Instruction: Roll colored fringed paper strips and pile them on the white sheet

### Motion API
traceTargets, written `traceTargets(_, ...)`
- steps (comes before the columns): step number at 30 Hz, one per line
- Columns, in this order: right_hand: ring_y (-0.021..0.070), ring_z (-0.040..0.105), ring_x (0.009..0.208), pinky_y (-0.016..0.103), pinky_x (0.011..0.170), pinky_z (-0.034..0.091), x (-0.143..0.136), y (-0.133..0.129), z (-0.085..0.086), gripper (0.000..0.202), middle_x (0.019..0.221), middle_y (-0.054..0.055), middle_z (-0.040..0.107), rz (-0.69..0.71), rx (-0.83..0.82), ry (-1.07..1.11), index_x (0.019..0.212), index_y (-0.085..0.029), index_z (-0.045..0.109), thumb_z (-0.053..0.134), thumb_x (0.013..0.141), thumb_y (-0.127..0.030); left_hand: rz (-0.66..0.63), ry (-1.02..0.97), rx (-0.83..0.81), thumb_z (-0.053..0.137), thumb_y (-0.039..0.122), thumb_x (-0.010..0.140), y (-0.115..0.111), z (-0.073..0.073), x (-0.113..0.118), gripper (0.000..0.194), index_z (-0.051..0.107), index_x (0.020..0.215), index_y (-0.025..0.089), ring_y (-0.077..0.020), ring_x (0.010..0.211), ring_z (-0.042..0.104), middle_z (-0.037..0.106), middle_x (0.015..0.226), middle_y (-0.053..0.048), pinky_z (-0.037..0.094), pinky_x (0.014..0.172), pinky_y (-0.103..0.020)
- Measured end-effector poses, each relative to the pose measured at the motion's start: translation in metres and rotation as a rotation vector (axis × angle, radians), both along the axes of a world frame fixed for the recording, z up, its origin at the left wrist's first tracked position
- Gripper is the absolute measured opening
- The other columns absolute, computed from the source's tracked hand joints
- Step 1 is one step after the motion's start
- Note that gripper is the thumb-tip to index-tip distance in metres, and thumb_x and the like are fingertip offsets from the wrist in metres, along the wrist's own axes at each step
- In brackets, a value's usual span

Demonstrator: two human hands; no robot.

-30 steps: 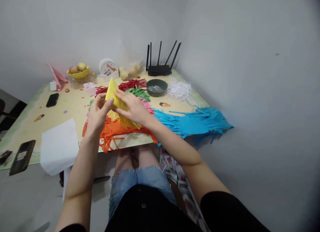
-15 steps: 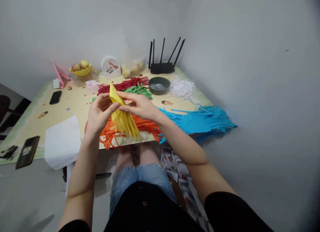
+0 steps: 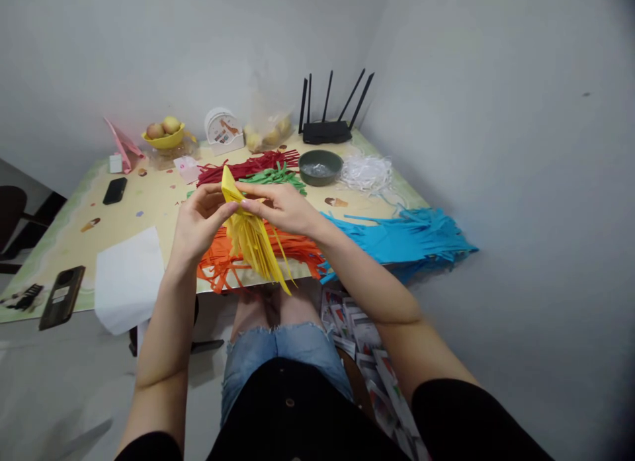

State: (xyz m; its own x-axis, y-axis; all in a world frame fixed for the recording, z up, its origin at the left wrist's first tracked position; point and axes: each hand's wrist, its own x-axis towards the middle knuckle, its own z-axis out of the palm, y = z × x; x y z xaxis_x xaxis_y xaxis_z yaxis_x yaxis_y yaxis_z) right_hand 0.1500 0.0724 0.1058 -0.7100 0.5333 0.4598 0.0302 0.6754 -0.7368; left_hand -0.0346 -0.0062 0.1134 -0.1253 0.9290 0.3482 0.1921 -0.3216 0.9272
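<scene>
Between my two hands is a yellow fringed paper tassel (image 3: 253, 243), held above the table with its cut strips hanging down and to the right. My left hand (image 3: 198, 216) pinches its folded upper part from the left, thumb in front. My right hand (image 3: 280, 206) grips the same fold from the right, thumb and fingers closed on it. Beneath the tassel lies a pile of orange fringed paper (image 3: 302, 249). Blue fringed paper (image 3: 397, 239) spreads to the right of it. Behind my hands are red fringed paper (image 3: 253, 165) and green fringed paper (image 3: 278, 176).
A dark green bowl (image 3: 320, 168) stands beside white strips (image 3: 367, 174), with a black router (image 3: 327, 131) behind. White paper (image 3: 129, 276) hangs over the front edge. Two phones, one black (image 3: 115, 191) and one brown (image 3: 62, 299), lie left. A yellow fruit bowl (image 3: 165, 141) stands at the back.
The yellow strips have spread and swung lower to the right. My right thumb has shifted slightly over the fold. The whole view has moved a little.
</scene>
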Motion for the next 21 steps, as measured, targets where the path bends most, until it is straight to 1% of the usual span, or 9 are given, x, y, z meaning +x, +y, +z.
traceTargets(5,0.0195,0.068,0.11,0.03,0.094,0.05,-0.002,0.004,0.003,0.048,0.131,0.007,0.07,-0.006,0.022,-0.042,0.142,-0.019,0.06,0.05,0.1,-0.041,-0.034,0.003,-0.019,0.085,0.049,0.07,0.0,0.004,-0.004,0.046,0.067,0.099,0.018,-0.0236,0.094,0.074,0.077,0.098,-0.009,0.059,0.087,-0.037)
traceTargets(8,0.0184,0.068,0.107,0.028,0.091,0.049,-0.003,0.007,0.004,0.047,0.126,0.006,0.072,-0.02,0.014,-0.066,0.141,-0.02,0.061,0.05,0.101,-0.042,-0.053,-0.001,-0.028,0.085,0.049,0.071,-0.001,0.008,-0.006,0.046,0.067,0.099,0.018,-0.0228,0.092,0.074,0.078,0.096,-0.008,0.059,0.087,-0.037)
traceTargets(14,0.0205,0.067,0.115,0.032,0.097,0.05,-0.004,0.011,0.008,0.047,0.132,0.005,0.069,0.024,-0.035,-0.042,0.14,-0.024,0.061,0.054,0.099,-0.043,-0.047,0.02,-0.032,0.086,0.05,0.07,-0.002,0.013,-0.009,0.046,0.068,0.098,0.019,-0.0244,0.095,0.074,0.077,0.095,-0.008,0.058,0.089,-0.037)
traceTargets(18,0.0219,0.067,0.115,0.035,0.098,0.052,-0.006,0.011,0.01,0.05,0.134,0.006,0.068,0.032,-0.066,-0.042,0.141,-0.024,0.06,0.06,0.095,-0.044,-0.047,0.011,-0.022,0.086,0.048,0.07,-0.002,0.013,-0.009,0.045,0.067,0.099,0.019,-0.0243,0.095,0.074,0.077,0.097,-0.008,0.058,0.089,-0.038)
traceTargets(21,0.023,0.067,0.115,0.036,0.096,0.055,-0.008,0.008,0.011,0.053,0.136,0.007,0.067,0.027,-0.079,-0.035,0.141,-0.023,0.061,0.063,0.093,-0.044,-0.03,0.001,-0.023,0.087,0.047,0.07,-0.004,0.013,-0.007,0.046,0.065,0.099,0.019,-0.0236,0.093,0.074,0.077,0.098,-0.008,0.059,0.089,-0.038)
